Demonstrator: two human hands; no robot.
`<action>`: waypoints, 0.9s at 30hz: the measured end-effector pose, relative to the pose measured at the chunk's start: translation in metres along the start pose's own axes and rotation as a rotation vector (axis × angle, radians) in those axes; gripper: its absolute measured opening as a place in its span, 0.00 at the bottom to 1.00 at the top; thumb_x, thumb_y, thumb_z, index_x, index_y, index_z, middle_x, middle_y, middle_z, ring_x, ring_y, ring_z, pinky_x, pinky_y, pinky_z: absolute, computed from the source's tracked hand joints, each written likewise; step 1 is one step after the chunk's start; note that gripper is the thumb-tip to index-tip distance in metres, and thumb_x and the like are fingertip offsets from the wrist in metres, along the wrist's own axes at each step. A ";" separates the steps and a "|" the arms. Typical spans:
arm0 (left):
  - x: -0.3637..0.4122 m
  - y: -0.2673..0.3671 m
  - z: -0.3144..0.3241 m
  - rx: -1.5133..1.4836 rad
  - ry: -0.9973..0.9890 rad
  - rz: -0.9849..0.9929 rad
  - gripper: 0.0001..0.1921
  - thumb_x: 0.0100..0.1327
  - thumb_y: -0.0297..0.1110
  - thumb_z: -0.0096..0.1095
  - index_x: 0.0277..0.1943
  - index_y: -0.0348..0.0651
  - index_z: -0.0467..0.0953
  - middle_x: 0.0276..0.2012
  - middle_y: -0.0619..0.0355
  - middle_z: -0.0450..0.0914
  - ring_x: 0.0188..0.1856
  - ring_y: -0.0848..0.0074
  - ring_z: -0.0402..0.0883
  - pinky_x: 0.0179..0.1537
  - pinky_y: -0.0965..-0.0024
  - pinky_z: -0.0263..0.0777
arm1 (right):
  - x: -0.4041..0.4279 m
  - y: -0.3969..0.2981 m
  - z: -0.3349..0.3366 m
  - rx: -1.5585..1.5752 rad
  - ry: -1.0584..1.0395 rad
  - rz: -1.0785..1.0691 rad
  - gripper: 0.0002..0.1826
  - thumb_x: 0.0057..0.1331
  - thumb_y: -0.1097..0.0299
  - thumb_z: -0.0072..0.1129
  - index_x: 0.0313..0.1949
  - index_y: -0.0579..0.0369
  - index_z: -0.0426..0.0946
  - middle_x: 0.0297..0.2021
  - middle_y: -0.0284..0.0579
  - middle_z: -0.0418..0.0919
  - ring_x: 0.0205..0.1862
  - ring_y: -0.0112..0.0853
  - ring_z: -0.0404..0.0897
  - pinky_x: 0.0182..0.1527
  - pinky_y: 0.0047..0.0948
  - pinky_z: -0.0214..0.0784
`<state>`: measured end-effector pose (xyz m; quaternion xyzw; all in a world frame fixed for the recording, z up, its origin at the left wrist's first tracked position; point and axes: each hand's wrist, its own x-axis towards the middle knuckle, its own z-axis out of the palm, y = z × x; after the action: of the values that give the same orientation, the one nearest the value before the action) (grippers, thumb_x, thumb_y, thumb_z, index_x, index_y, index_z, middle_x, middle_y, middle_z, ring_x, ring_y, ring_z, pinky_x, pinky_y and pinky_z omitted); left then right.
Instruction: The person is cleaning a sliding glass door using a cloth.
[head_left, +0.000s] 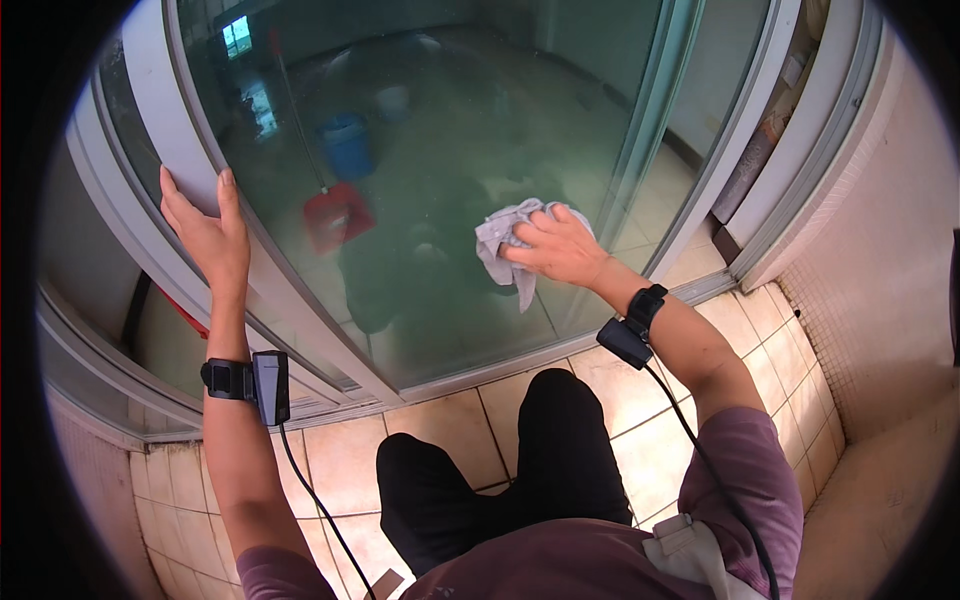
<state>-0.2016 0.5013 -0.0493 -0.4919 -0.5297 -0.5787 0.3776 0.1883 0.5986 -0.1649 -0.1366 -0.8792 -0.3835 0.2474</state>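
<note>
My right hand (559, 244) presses a crumpled light grey cloth (506, 240) against the lower right part of a sliding door's glass pane (442, 300). The fingers are bent over the cloth, and one end of it hangs below them. At the left, my left hand (206, 225) is around the light metal upright of the door frame (180, 112), thumb on the side near the glass and fingers on the far side. Each wrist bears a black strap with a small device and a cable.
Through the glass show a blue bucket (347, 146), a red long-handled dustpan (337, 217) and a pale container (392, 103). The door track (495, 367) runs along the tiled floor (450, 420) before my knees. A tiled wall (862, 300) stands at the right.
</note>
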 end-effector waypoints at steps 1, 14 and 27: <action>0.001 -0.003 -0.003 -0.014 0.008 0.003 0.38 0.66 0.46 0.62 0.68 0.26 0.54 0.61 0.36 0.64 0.63 0.52 0.65 0.64 0.59 0.57 | 0.000 0.021 -0.016 0.013 0.004 0.118 0.16 0.51 0.61 0.63 0.40 0.34 0.72 0.35 0.30 0.67 0.41 0.29 0.68 0.41 0.33 0.57; 0.001 -0.002 0.007 -0.157 -0.050 -0.054 0.39 0.64 0.44 0.63 0.67 0.26 0.52 0.62 0.37 0.60 0.65 0.52 0.61 0.65 0.57 0.55 | 0.151 -0.065 0.027 0.093 0.235 -0.207 0.16 0.52 0.62 0.61 0.40 0.36 0.68 0.39 0.29 0.66 0.43 0.27 0.66 0.42 0.34 0.55; -0.003 -0.013 -0.001 -0.297 -0.092 -0.054 0.34 0.71 0.46 0.49 0.69 0.30 0.49 0.65 0.40 0.55 0.67 0.54 0.59 0.65 0.57 0.56 | 0.245 0.101 -0.089 -0.380 0.720 0.548 0.21 0.53 0.56 0.67 0.48 0.37 0.75 0.46 0.41 0.70 0.46 0.39 0.69 0.43 0.39 0.56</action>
<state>-0.2138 0.5023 -0.0555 -0.5540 -0.4681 -0.6373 0.2603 0.0554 0.6121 0.0801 -0.2646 -0.5840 -0.4808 0.5981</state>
